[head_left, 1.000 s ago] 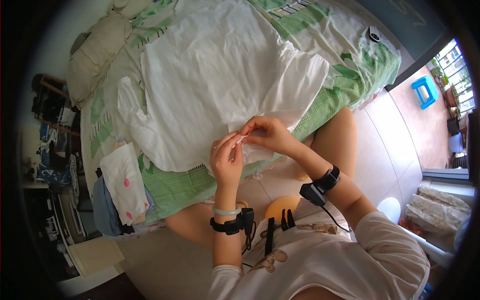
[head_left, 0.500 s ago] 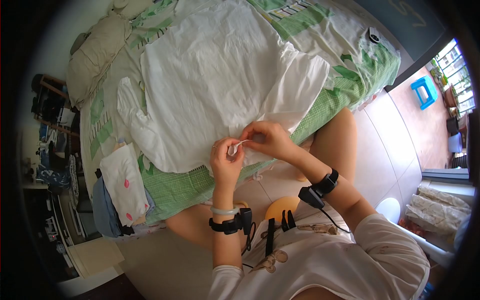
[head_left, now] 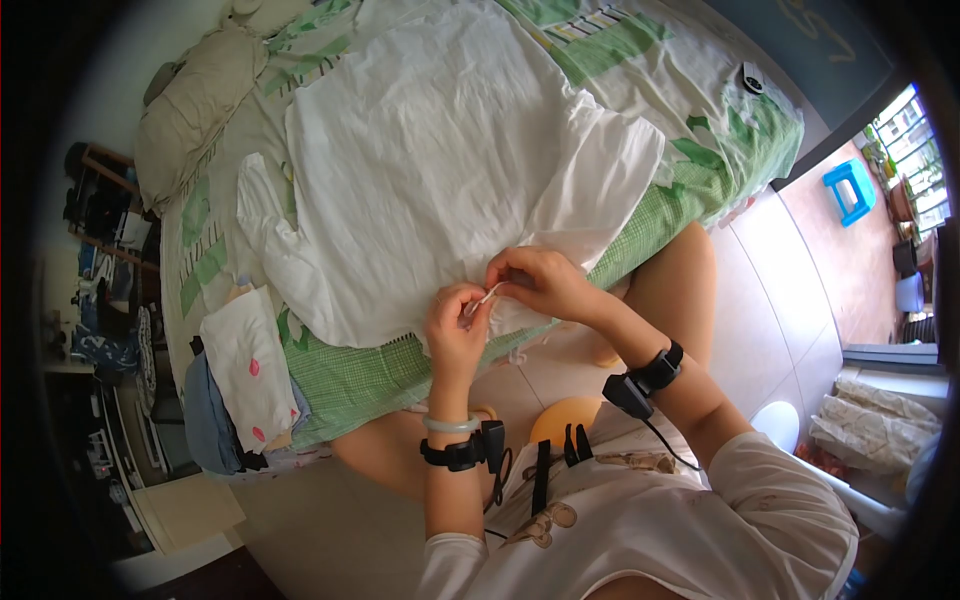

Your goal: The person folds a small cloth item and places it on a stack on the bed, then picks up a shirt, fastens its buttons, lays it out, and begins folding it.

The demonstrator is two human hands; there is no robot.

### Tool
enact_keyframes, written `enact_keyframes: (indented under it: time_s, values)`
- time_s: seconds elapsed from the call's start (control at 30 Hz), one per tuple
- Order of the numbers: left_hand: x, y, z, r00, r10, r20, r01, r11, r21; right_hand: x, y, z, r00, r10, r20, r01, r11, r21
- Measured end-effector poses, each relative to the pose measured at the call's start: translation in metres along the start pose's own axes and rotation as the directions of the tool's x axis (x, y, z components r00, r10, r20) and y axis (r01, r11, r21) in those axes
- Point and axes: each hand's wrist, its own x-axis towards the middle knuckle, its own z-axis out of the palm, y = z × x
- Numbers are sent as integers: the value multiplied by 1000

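A white shirt (head_left: 420,150) lies spread over the bed, its sleeves out to both sides and its near edge at the bed's front. At that edge my left hand (head_left: 458,318) is closed, thumb and fingers pinching a narrow strip of the white cloth. Close beside it on the right, my right hand (head_left: 540,283) pinches the same strip between thumb and fingertips. The fingers cover most of the strip, so any button or fastening there cannot be made out.
A folded white cloth with pink spots (head_left: 248,350) lies left on the green patterned bedding (head_left: 365,385), by a blue garment (head_left: 208,425). Beige pillows (head_left: 195,110) rest at the upper left. A small remote-like object (head_left: 753,78) lies far right. A blue stool (head_left: 850,190) stands beyond.
Both hands have shifted very slightly right with the strip between them. The left fingers have closed further over the cloth, and the small loop seen there is narrower now.
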Motion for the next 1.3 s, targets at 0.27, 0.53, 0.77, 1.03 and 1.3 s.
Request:
enact_keyframes:
  time_s: [0.27,0.53,0.77,1.03,1.3]
  values:
    - [-3,-7,-2,995,-91,27,94,984,-154,0,-2,-5,995,35,88,-37,999,22]
    - [-2,-5,-3,981,-182,74,192,965,-177,0,-2,-3,996,-38,82,41,999,-33]
    - [-2,-18,-11,948,-230,221,265,953,-145,-3,-2,-2,987,-122,104,138,977,-165]
    - [5,-12,-15,881,-334,336,448,816,-365,-5,0,-3,987,-59,150,74,992,-103]
    - [1,-17,-10,883,-357,306,453,820,-349,-5,4,3,991,-100,91,116,974,-195]
